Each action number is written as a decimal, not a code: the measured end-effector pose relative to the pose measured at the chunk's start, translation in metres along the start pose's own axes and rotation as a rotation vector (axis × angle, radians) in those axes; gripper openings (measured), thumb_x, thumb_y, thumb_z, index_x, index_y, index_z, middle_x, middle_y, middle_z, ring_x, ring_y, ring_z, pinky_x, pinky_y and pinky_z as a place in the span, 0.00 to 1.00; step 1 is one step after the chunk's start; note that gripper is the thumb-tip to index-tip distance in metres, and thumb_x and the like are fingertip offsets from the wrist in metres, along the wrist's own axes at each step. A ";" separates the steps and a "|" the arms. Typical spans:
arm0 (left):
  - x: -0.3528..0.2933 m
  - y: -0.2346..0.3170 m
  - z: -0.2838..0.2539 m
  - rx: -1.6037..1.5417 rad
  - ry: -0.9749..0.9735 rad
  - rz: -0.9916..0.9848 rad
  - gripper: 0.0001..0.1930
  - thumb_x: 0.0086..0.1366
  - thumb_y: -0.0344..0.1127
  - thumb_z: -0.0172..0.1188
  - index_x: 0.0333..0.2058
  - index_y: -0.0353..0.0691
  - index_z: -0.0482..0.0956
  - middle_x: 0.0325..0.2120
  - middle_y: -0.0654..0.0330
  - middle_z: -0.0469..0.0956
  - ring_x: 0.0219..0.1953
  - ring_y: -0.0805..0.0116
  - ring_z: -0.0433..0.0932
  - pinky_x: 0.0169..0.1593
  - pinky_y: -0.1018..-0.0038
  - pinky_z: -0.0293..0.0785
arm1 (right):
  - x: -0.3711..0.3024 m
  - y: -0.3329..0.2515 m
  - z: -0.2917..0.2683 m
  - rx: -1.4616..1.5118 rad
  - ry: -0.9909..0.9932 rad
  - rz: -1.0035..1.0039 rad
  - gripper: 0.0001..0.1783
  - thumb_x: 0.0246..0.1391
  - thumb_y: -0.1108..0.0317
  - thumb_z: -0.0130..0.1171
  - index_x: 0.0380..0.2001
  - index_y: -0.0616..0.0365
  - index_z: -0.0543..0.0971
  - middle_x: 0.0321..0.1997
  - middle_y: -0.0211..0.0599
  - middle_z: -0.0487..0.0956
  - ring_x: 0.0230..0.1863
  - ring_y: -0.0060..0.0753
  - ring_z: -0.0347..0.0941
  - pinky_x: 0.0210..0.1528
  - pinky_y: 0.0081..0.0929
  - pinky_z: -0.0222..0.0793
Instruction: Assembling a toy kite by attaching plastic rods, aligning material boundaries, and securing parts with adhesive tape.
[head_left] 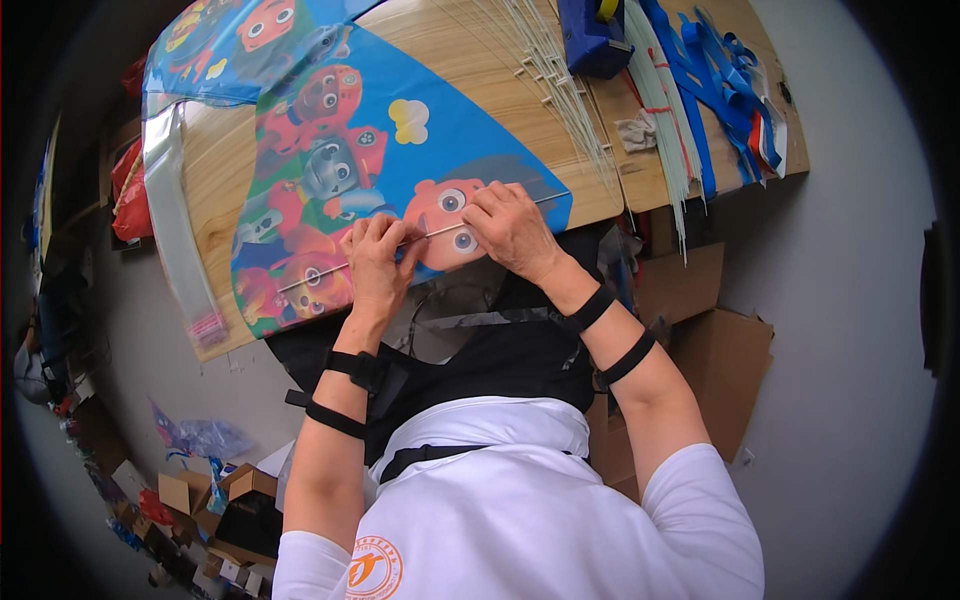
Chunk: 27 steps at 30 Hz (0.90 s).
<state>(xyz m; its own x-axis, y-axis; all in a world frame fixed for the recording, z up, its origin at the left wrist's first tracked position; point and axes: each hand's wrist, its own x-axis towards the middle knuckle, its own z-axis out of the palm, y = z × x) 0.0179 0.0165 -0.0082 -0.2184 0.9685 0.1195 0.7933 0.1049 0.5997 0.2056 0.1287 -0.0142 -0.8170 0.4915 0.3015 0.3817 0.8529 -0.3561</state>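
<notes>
A blue printed sheet (455, 130) with cartoon figures, seemingly a kite sail, spreads over the wooden table (222, 145) and reaches its near edge. Across the sheet's near part runs a thin pale rod (436, 232), slanting up to the right. My left hand (378, 262) pinches near the middle of the rod, thumb and fingertips together. Just to its right, my right hand (512, 230) has its fingers curled down on the rod, over the large printed face. The fingers hide parts of the rod, and both its ends stick out past my hands.
Loose thin rods (545, 75) with small fittings lie at the back, beside a blue tape dispenser (590, 38). Further right are bundled pale rods (668, 110), crumpled cloth (637, 131) and blue ribbons (708, 88). Clear plastic sleeves (183, 215) line the left edge. A cardboard box (728, 375) stands below right.
</notes>
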 end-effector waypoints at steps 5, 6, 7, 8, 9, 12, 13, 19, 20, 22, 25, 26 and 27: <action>0.000 0.001 0.001 -0.008 -0.006 -0.024 0.08 0.50 0.33 0.67 0.30 0.48 0.79 0.31 0.67 0.74 0.39 0.63 0.70 0.49 0.63 0.59 | 0.001 0.000 -0.003 0.009 -0.010 -0.001 0.05 0.45 0.70 0.55 0.28 0.57 0.73 0.34 0.36 0.72 0.42 0.39 0.70 0.46 0.35 0.64; 0.000 0.001 0.001 -0.005 -0.003 -0.021 0.08 0.50 0.33 0.67 0.30 0.48 0.79 0.30 0.67 0.74 0.39 0.63 0.70 0.49 0.63 0.59 | 0.001 0.000 -0.003 0.011 -0.012 -0.001 0.05 0.45 0.70 0.55 0.28 0.57 0.73 0.34 0.37 0.72 0.43 0.39 0.70 0.46 0.35 0.64; 0.001 0.001 0.001 -0.006 -0.004 -0.020 0.08 0.50 0.33 0.67 0.30 0.48 0.79 0.30 0.67 0.74 0.39 0.63 0.70 0.49 0.63 0.59 | 0.001 0.000 -0.003 0.013 -0.014 -0.001 0.05 0.45 0.70 0.55 0.28 0.57 0.73 0.34 0.37 0.72 0.43 0.39 0.70 0.46 0.35 0.64; 0.001 0.001 0.002 0.000 0.000 -0.016 0.08 0.50 0.34 0.67 0.30 0.48 0.79 0.30 0.67 0.74 0.39 0.63 0.70 0.48 0.64 0.59 | 0.001 0.000 -0.003 0.012 -0.014 0.000 0.05 0.45 0.70 0.55 0.28 0.57 0.73 0.34 0.37 0.72 0.43 0.39 0.70 0.46 0.35 0.64; 0.001 0.001 0.001 0.008 0.004 -0.013 0.08 0.50 0.34 0.67 0.30 0.48 0.79 0.30 0.67 0.74 0.39 0.63 0.71 0.48 0.64 0.59 | 0.001 0.000 -0.003 0.009 -0.024 0.004 0.05 0.45 0.70 0.55 0.29 0.57 0.73 0.34 0.37 0.72 0.43 0.39 0.70 0.46 0.35 0.64; 0.000 -0.001 0.002 0.009 0.002 -0.011 0.08 0.50 0.34 0.67 0.30 0.48 0.79 0.30 0.67 0.74 0.39 0.63 0.71 0.48 0.64 0.59 | 0.002 -0.001 -0.004 0.007 -0.035 0.007 0.06 0.45 0.70 0.55 0.29 0.57 0.73 0.35 0.37 0.72 0.43 0.40 0.70 0.46 0.35 0.64; 0.000 0.000 0.002 0.009 0.002 -0.011 0.08 0.50 0.34 0.67 0.30 0.48 0.79 0.30 0.67 0.74 0.39 0.63 0.71 0.48 0.64 0.59 | 0.002 -0.001 -0.004 0.007 -0.036 0.006 0.06 0.45 0.70 0.55 0.29 0.57 0.73 0.35 0.37 0.72 0.43 0.40 0.70 0.47 0.35 0.64; 0.000 -0.001 0.001 0.012 -0.004 -0.013 0.08 0.50 0.34 0.67 0.30 0.48 0.79 0.31 0.68 0.74 0.39 0.63 0.71 0.48 0.64 0.59 | 0.002 0.000 -0.003 0.009 -0.035 0.004 0.07 0.44 0.70 0.56 0.30 0.57 0.74 0.35 0.38 0.72 0.43 0.41 0.70 0.47 0.36 0.64; 0.000 0.000 0.001 0.010 -0.006 -0.015 0.08 0.50 0.34 0.67 0.30 0.48 0.79 0.31 0.68 0.74 0.39 0.63 0.70 0.48 0.64 0.59 | 0.001 0.000 -0.003 0.010 -0.035 0.003 0.07 0.44 0.70 0.56 0.30 0.57 0.74 0.35 0.38 0.72 0.43 0.41 0.70 0.47 0.36 0.64; 0.000 0.000 0.001 0.009 -0.009 -0.016 0.08 0.50 0.34 0.67 0.30 0.48 0.79 0.31 0.68 0.74 0.39 0.63 0.70 0.48 0.64 0.59 | 0.001 0.001 -0.003 0.021 -0.051 0.008 0.08 0.43 0.71 0.56 0.30 0.57 0.74 0.35 0.38 0.72 0.43 0.42 0.69 0.47 0.36 0.64; 0.000 -0.001 0.002 0.010 -0.005 -0.017 0.07 0.50 0.34 0.67 0.30 0.48 0.79 0.31 0.67 0.74 0.39 0.63 0.70 0.48 0.63 0.59 | 0.001 0.001 -0.004 0.025 -0.042 0.000 0.08 0.42 0.71 0.57 0.30 0.57 0.73 0.35 0.38 0.72 0.43 0.42 0.69 0.47 0.37 0.64; 0.000 -0.001 0.003 0.012 -0.003 -0.013 0.08 0.50 0.34 0.67 0.30 0.48 0.79 0.31 0.67 0.74 0.39 0.63 0.70 0.48 0.63 0.59 | 0.001 0.001 -0.004 0.024 -0.042 0.000 0.08 0.42 0.71 0.57 0.30 0.57 0.73 0.35 0.38 0.72 0.43 0.42 0.69 0.47 0.37 0.64; 0.000 -0.001 0.003 0.013 -0.001 -0.009 0.08 0.50 0.34 0.67 0.30 0.47 0.79 0.31 0.67 0.74 0.39 0.63 0.70 0.49 0.63 0.59 | 0.001 0.001 -0.005 0.026 -0.046 0.003 0.08 0.42 0.71 0.57 0.30 0.57 0.73 0.35 0.38 0.72 0.43 0.41 0.69 0.47 0.37 0.64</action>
<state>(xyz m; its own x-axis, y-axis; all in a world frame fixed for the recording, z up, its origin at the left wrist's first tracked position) 0.0187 0.0167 -0.0109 -0.2251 0.9677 0.1137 0.7989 0.1165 0.5901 0.2074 0.1305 -0.0102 -0.8349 0.4853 0.2597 0.3734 0.8461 -0.3804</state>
